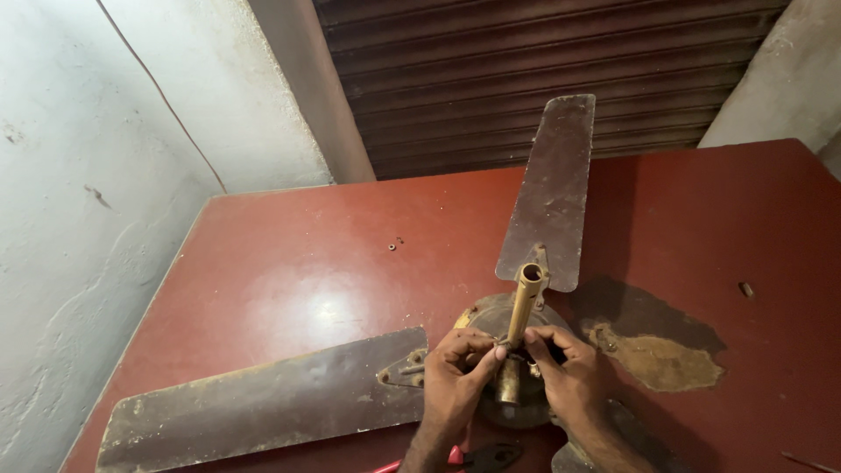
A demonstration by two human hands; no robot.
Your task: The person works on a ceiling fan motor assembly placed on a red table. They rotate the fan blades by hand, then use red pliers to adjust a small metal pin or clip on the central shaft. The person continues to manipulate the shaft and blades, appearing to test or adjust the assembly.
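Note:
An old ceiling fan lies on a dark red table (315, 254). Its round motor hub (491, 317) carries an upright brass-coloured down rod (526, 298). One brown blade (552, 188) points away from me, another blade (263, 403) reaches to the left. My left hand (455, 377) and my right hand (565, 363) meet at the foot of the rod, fingertips pinching a small fitting there. What the fingers hold is too small to make out. Both hands rest over the hub.
A small nut and washer (394, 244) lie loose on the table behind the left blade. A red-handled tool (473, 457) lies at the near edge. A worn patch (653, 346) marks the tabletop right of the hub. White wall on the left, rolling shutter (543, 79) behind.

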